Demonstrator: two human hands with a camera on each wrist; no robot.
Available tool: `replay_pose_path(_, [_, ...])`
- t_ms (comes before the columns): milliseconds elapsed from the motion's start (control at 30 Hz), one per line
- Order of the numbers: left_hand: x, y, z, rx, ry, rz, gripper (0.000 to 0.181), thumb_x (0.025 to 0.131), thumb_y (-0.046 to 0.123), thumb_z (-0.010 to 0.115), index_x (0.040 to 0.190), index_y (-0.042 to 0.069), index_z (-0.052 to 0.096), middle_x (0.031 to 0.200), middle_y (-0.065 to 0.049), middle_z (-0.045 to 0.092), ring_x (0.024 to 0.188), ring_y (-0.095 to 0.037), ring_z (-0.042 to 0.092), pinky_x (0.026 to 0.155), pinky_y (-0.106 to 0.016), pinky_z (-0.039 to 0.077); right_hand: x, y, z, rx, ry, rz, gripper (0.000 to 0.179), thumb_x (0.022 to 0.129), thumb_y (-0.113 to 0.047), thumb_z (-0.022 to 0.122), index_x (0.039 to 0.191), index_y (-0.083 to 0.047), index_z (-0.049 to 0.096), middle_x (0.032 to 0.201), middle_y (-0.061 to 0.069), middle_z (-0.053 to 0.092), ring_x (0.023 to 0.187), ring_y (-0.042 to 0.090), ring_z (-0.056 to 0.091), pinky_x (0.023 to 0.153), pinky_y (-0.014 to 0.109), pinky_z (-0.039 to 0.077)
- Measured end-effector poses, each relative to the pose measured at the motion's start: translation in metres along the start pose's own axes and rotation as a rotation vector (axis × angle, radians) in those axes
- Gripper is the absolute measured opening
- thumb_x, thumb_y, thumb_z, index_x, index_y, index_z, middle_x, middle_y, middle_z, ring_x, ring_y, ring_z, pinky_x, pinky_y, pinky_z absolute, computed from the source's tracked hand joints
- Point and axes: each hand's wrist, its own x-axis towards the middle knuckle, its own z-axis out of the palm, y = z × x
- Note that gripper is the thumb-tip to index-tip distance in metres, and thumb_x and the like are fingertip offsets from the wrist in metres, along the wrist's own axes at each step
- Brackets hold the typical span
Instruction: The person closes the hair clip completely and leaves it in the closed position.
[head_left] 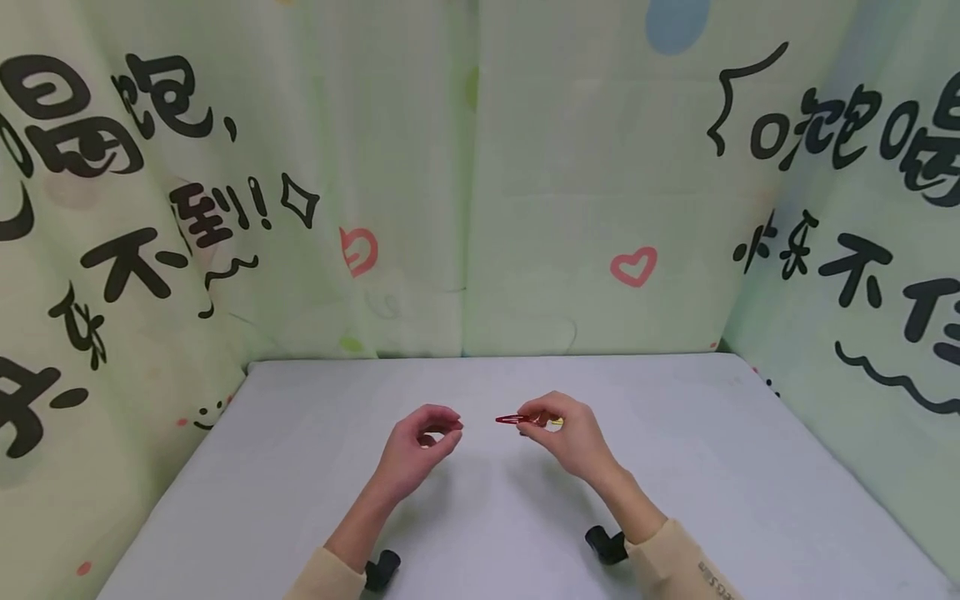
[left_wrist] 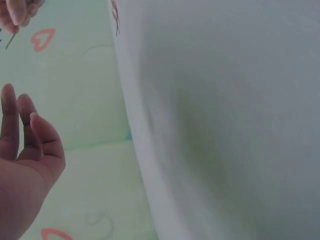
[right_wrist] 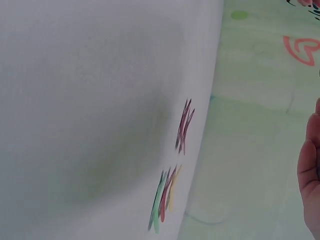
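In the head view, my right hand (head_left: 566,429) pinches a slim red hair clip (head_left: 508,419) between thumb and fingers, its pointed end toward the left. My left hand (head_left: 420,446) is held up to the left of it, apart from the clip, with fingers loosely bent and nothing in them. From the left wrist, the left hand (left_wrist: 30,155) shows thumb and fingers spread a little, while the right hand (left_wrist: 20,12) grips the clip's thin end (left_wrist: 11,41) at the upper corner. Only an edge of the right hand (right_wrist: 310,170) appears in the right wrist view.
In the right wrist view, dark red clips (right_wrist: 184,127) lie near the far edge of the white table (right_wrist: 75,75), beside green, red and yellow clips (right_wrist: 162,200). My right hand mostly hides them in the head view. Printed curtains (head_left: 540,167) hang behind.
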Motion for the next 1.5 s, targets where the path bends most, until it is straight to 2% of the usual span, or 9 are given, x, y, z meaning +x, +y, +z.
replay_pose_path(133, [-0.002,-0.003,-0.007,0.003,0.01,-0.011,0.02,0.092,0.011,0.074,0.111,0.009,0.069,0.101,0.005,0.07,0.099,-0.015,0.062,0.08,-0.031,0.049,0.002,0.008,-0.006,0.009,-0.028,0.079,0.019,0.082,-0.005,0.084,0.098,-0.013,0.077,0.091,-0.006,0.068,0.084,0.018,0.06,0.073,0.033,0.051])
replay_pose_path(400, [-0.008,-0.006,-0.017,0.046,0.025,-0.032,0.016,0.094,0.014,0.073,0.109,0.015,0.069,0.104,0.005,0.069,0.099,-0.014,0.061,0.081,-0.031,0.049,0.004,0.03,-0.009,-0.016,-0.073,0.22,0.015,0.084,-0.009,0.083,0.096,-0.015,0.078,0.09,-0.005,0.066,0.083,0.019,0.057,0.069,0.029,0.048])
replay_pose_path(667, [-0.01,-0.009,-0.024,0.07,0.041,-0.037,0.015,0.094,0.012,0.072,0.109,0.014,0.07,0.103,0.005,0.069,0.099,-0.014,0.06,0.082,-0.031,0.05,0.007,0.047,-0.011,-0.062,-0.144,0.243,0.013,0.083,-0.009,0.083,0.095,-0.013,0.078,0.089,-0.003,0.066,0.079,0.018,0.056,0.068,0.03,0.046])
replay_pose_path(900, [-0.011,-0.009,-0.029,0.074,0.03,-0.047,0.015,0.095,0.012,0.072,0.109,0.015,0.07,0.104,0.005,0.068,0.099,-0.015,0.06,0.082,-0.032,0.05,0.008,0.058,-0.014,-0.139,-0.203,0.268,0.012,0.082,-0.008,0.082,0.092,-0.012,0.077,0.081,-0.003,0.06,0.074,0.015,0.052,0.066,0.029,0.043])
replay_pose_path(1033, [-0.011,-0.01,-0.031,0.091,0.035,-0.045,0.015,0.095,0.011,0.071,0.11,0.012,0.069,0.104,0.005,0.069,0.099,-0.016,0.06,0.082,-0.032,0.05,0.01,0.061,-0.014,-0.167,-0.232,0.244,0.011,0.081,-0.005,0.082,0.089,-0.011,0.077,0.078,-0.003,0.059,0.074,0.016,0.051,0.068,0.03,0.042])
replay_pose_path(1300, [-0.012,-0.012,-0.034,0.103,0.039,-0.051,0.016,0.095,0.012,0.071,0.111,0.01,0.069,0.103,0.005,0.069,0.098,-0.016,0.06,0.082,-0.033,0.05,0.013,0.063,-0.008,-0.247,-0.31,0.287,0.01,0.082,-0.007,0.083,0.085,-0.014,0.076,0.074,-0.001,0.054,0.075,0.017,0.048,0.068,0.033,0.04])
replay_pose_path(1500, [-0.012,-0.012,-0.035,0.103,0.042,-0.051,0.016,0.095,0.013,0.071,0.111,0.01,0.069,0.103,0.005,0.069,0.099,-0.016,0.06,0.082,-0.033,0.05,0.013,0.061,-0.005,-0.275,-0.34,0.312,0.01,0.081,-0.007,0.083,0.087,-0.013,0.077,0.077,-0.001,0.056,0.076,0.017,0.049,0.067,0.032,0.041])
